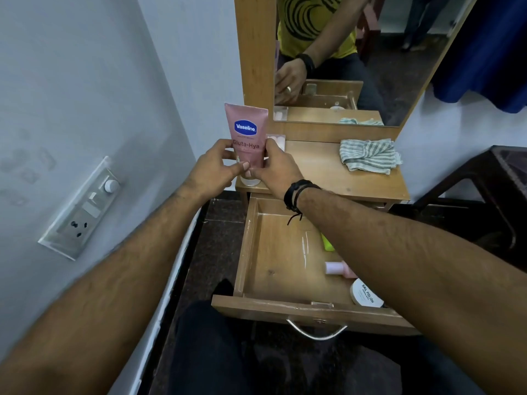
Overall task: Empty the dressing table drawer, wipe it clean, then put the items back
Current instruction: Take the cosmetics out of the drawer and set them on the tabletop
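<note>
A pink Vaseline lotion tube (247, 132) stands upright on its white cap at the left end of the dressing table top (319, 166). My left hand (212, 166) and my right hand (278, 168) both grip its lower part from either side. Below, the wooden drawer (273, 252) is pulled out. Along its right side lie a green item (328, 243), a small pink bottle (338, 267) and a white nail polish remover jar (366, 293), all partly hidden by my right forearm.
A striped grey-green cloth (369, 155) lies crumpled on the table top at the right. A small clear box (278, 141) stands behind the tube. The mirror (356, 58) rises at the back. A wall with a switch panel (82, 209) is at the left, a dark table (484, 178) at the right.
</note>
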`<state>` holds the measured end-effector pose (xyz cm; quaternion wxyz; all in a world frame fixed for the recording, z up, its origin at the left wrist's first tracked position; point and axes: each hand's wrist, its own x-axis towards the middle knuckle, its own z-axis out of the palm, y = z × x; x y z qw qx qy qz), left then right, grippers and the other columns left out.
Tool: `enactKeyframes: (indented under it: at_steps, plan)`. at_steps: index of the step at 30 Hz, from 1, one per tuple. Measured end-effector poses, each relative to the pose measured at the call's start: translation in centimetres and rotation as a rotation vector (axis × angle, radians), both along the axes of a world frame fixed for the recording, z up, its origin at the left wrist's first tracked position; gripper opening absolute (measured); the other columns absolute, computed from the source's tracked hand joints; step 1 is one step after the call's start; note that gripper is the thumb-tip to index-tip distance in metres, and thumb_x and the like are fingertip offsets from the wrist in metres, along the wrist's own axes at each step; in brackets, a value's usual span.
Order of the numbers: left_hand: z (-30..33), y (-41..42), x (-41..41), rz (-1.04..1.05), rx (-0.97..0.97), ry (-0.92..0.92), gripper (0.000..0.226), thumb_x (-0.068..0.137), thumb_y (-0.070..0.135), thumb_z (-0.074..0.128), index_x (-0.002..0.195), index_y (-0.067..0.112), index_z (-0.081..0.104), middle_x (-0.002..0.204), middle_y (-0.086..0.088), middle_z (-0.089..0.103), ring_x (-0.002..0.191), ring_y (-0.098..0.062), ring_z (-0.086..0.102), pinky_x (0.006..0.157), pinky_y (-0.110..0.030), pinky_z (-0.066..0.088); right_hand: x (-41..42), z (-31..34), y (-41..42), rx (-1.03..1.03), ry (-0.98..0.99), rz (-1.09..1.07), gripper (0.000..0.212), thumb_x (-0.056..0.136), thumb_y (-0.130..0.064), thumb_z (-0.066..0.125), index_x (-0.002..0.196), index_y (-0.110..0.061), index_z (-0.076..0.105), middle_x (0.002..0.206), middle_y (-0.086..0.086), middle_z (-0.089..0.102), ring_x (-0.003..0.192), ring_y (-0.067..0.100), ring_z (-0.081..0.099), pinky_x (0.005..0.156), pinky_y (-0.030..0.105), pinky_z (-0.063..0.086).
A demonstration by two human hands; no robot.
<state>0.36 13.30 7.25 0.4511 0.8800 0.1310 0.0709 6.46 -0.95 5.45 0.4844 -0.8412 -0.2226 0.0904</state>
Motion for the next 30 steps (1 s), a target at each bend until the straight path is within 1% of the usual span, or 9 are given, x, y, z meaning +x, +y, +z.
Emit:
enactKeyframes:
  at_steps: [3, 8, 10, 13, 17, 20, 22, 26, 30]
  plan:
    - [-0.5, 0.1, 0.1, 0.014, 0.0, 0.016, 0.06, 0.093, 0.032, 0.072, 0.144, 0.021, 0.043, 0.138, -0.003, 0.058, 0.107, -0.019, 0.062, 0.079, -0.033, 0.057, 0.1, -0.4, 0.3, -0.021, -0.017, 0.005, 0.058, 0.085, -0.021, 0.076, 0.134, -0.017, 0.045, 0.131, 0.003, 0.062, 0.113, 0.022, 0.063, 0.097, 0.04, 0.055]
    - [-0.7, 0.0, -0.1, 0.008, 0.021, 0.031, 0.061, 0.091, 0.034, 0.074, 0.143, 0.02, 0.044, 0.138, -0.003, 0.059, 0.112, -0.022, 0.063, 0.093, -0.048, 0.057, 0.1, -1.1, 0.2, -0.047, -0.018, 0.009, 0.057, 0.086, -0.018, 0.075, 0.133, -0.017, 0.044, 0.131, 0.003, 0.061, 0.115, 0.021, 0.062, 0.098, 0.038, 0.054]
    - [-0.8, -0.1, -0.1, 0.011, 0.035, 0.036, 0.063, 0.09, 0.035, 0.074, 0.143, 0.02, 0.043, 0.139, -0.003, 0.058, 0.112, -0.023, 0.064, 0.095, -0.05, 0.056, 0.1, -1.1, 0.2, -0.047, -0.021, 0.004, 0.058, 0.084, -0.018, 0.076, 0.133, -0.018, 0.045, 0.13, 0.002, 0.061, 0.113, 0.02, 0.062, 0.097, 0.038, 0.055]
    - [-1.0, -0.3, -0.2, 0.016, 0.033, 0.036, 0.069, 0.089, 0.032, 0.076, 0.147, 0.018, 0.041, 0.144, -0.003, 0.053, 0.107, -0.02, 0.067, 0.096, -0.043, 0.055, 0.1, -1.2, 0.0, -0.014, -0.002, -0.009, 0.066, 0.079, -0.016, 0.079, 0.135, -0.018, 0.044, 0.128, 0.001, 0.06, 0.11, 0.018, 0.063, 0.095, 0.039, 0.056]
    - [-1.2, -0.6, -0.3, 0.061, 0.044, 0.038, 0.083, 0.088, 0.031, 0.077, 0.154, 0.016, 0.029, 0.155, -0.007, 0.04, 0.121, -0.025, 0.06, 0.097, -0.039, 0.053, 0.1, -1.1, -0.4, -0.014, 0.007, -0.043, 0.086, 0.075, -0.02, 0.084, 0.146, -0.02, 0.037, 0.136, 0.003, 0.053, 0.111, 0.016, 0.059, 0.095, 0.036, 0.055]
    - [-1.3, -0.9, -0.8, 0.118, 0.049, 0.021, 0.087, 0.088, 0.033, 0.077, 0.156, 0.016, 0.026, 0.157, -0.007, 0.034, 0.125, -0.024, 0.057, 0.086, -0.029, 0.049, -0.4, -0.8, -1.1, -0.039, -0.001, -0.081, 0.09, 0.077, -0.021, 0.083, 0.151, -0.02, 0.031, 0.145, 0.006, 0.046, 0.126, 0.02, 0.051, 0.103, 0.038, 0.05]
    - [-1.1, -1.5, -1.5, 0.134, 0.057, 0.004, 0.086, 0.089, 0.032, 0.076, 0.156, 0.015, 0.026, 0.158, -0.008, 0.032, 0.125, -0.024, 0.057, 0.083, -0.027, 0.047, -0.9, -0.5, -2.0, -0.035, -0.005, -0.097, 0.088, 0.079, -0.02, 0.081, 0.152, -0.019, 0.031, 0.145, 0.006, 0.046, 0.129, 0.02, 0.05, 0.105, 0.039, 0.048]
    - [-1.1, -2.5, -2.6, 0.172, 0.106, -0.033, 0.071, 0.091, 0.037, 0.073, 0.147, 0.015, 0.038, 0.148, -0.007, 0.041, 0.112, -0.021, 0.063, 0.087, -0.029, 0.05, -1.8, 0.0, -3.8, -0.04, -0.02, -0.123, 0.08, 0.081, -0.014, 0.078, 0.149, -0.018, 0.036, 0.139, 0.005, 0.049, 0.125, 0.018, 0.052, 0.102, 0.031, 0.047]
    - [-1.9, -5.0, -4.2, 0.073, 0.147, -0.08, 0.031, 0.092, 0.032, 0.069, 0.117, 0.015, 0.059, 0.12, -0.001, 0.06, 0.1, -0.018, 0.064, 0.086, -0.03, 0.052, -3.4, 0.3, -7.5, -0.105, -0.036, -0.115, 0.062, 0.082, -0.022, 0.077, 0.137, -0.019, 0.049, 0.122, 0.003, 0.057, 0.111, 0.019, 0.056, 0.097, 0.034, 0.048]
